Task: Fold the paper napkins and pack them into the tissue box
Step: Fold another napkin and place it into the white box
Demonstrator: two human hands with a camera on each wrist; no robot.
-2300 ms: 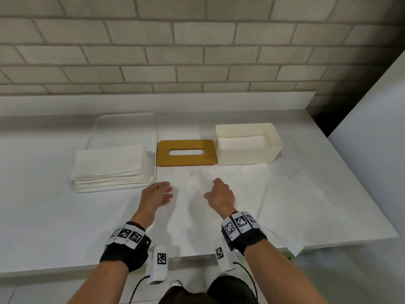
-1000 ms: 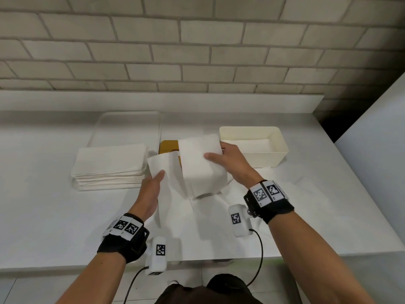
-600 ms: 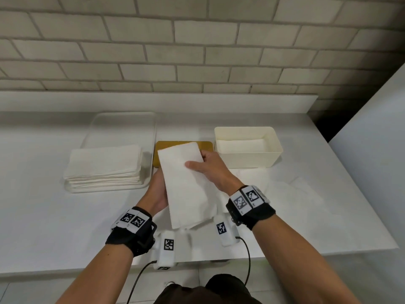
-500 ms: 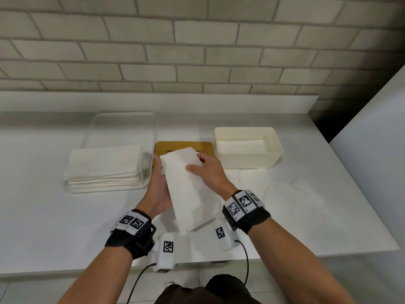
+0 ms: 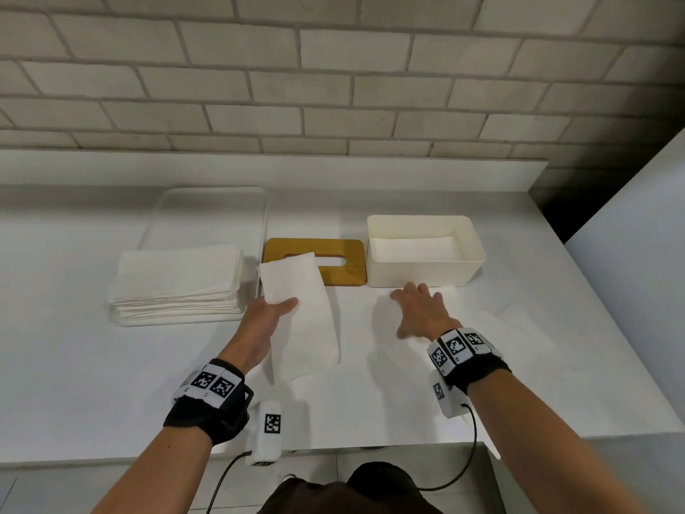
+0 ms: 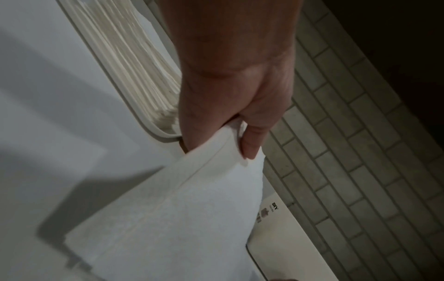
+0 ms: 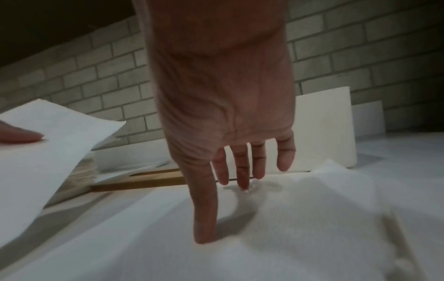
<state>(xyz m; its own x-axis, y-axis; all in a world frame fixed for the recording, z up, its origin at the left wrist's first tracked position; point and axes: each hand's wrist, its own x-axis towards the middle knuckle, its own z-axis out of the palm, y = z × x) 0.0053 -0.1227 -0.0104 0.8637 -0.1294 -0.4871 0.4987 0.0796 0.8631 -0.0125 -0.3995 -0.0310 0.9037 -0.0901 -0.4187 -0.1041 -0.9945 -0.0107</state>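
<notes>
My left hand pinches a folded white napkin between thumb and fingers and holds it above the counter; the left wrist view shows the same napkin under the thumb. My right hand lies flat with spread straight fingers on an unfolded napkin spread on the counter, just in front of the cream tissue box. The box is open with white napkins inside. Its wooden slotted lid lies flat to the left of it.
A stack of unfolded napkins sits on a clear tray at the left. More loose napkins cover the counter at the right. A brick wall runs behind, and the counter's front edge is near my wrists.
My right hand let go of the folded napkin and moved right, down onto the flat napkin by the box. My left hand alone holds the folded napkin now.
</notes>
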